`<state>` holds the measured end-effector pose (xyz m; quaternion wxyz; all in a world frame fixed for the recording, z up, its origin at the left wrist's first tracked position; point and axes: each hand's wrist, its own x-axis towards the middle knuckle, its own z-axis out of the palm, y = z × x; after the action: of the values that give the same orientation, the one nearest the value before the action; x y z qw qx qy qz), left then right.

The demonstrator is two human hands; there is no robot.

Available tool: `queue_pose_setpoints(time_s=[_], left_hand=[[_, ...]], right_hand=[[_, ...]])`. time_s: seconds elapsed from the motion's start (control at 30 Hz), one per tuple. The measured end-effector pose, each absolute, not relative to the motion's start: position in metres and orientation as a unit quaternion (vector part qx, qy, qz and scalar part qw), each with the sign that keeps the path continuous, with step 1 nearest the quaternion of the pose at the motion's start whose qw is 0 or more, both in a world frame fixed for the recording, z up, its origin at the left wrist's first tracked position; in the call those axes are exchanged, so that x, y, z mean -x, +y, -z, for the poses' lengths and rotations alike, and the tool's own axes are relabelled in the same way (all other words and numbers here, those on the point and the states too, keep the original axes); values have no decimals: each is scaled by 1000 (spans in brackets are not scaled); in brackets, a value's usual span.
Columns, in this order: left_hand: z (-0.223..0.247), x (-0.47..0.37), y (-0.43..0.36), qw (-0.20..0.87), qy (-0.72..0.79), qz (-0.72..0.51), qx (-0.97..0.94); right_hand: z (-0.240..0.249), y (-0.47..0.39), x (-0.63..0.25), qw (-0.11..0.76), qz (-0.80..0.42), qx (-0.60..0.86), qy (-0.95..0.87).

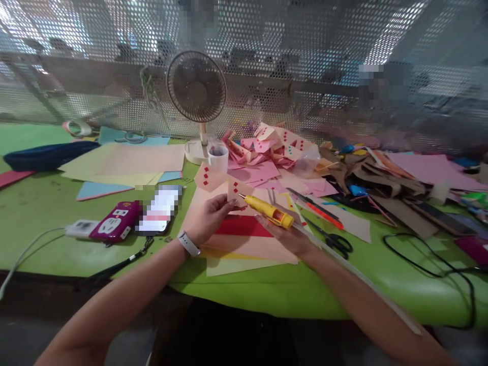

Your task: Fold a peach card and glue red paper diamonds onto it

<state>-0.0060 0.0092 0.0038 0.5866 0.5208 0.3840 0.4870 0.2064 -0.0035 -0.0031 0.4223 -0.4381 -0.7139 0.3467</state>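
Observation:
Near the middle of the table, my left hand pinches a pale peach paper piece that bears red diamonds. My right hand is wrapped round a yellow glue gun, its tip pointing left at the paper piece. Another peach piece with red diamonds stands just behind my left hand. Below both hands lies a red paper strip on a stack of peach and yellow sheets. A white glue stick or strip seems to run back along my right forearm.
Scissors and a red-and-black cutter lie right of my right hand. A white cup and fan stand behind. A phone and purple power bank are at left, paper scraps behind.

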Motion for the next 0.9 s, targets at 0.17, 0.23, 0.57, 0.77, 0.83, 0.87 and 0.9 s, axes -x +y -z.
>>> queue_pose_setpoints(time_s=[0.17, 0.23, 0.57, 0.77, 0.83, 0.87, 0.9], left_hand=[[-2, 7, 10, 575, 383, -489, -532], [-2, 7, 10, 573, 384, -488, -534], [-1, 7, 10, 568, 379, -485, -547], [2, 8, 11, 561, 375, -482, -559], [3, 8, 11, 555, 376, -481, -565], [3, 8, 11, 554, 376, -481, -566], [3, 8, 11, 553, 375, -481, -567]], right_hand=[[1, -5, -204, 420, -341, 454, -708], [1, -5, -204, 414, -340, 456, -710], [1, -4, -203, 415, -345, 464, -703], [-1, -6, -201, 410, -343, 475, -699], [-1, -6, -202, 411, -350, 472, -697], [-1, -6, -202, 410, -351, 473, -697], [-1, -7, -202, 409, -349, 475, -697]])
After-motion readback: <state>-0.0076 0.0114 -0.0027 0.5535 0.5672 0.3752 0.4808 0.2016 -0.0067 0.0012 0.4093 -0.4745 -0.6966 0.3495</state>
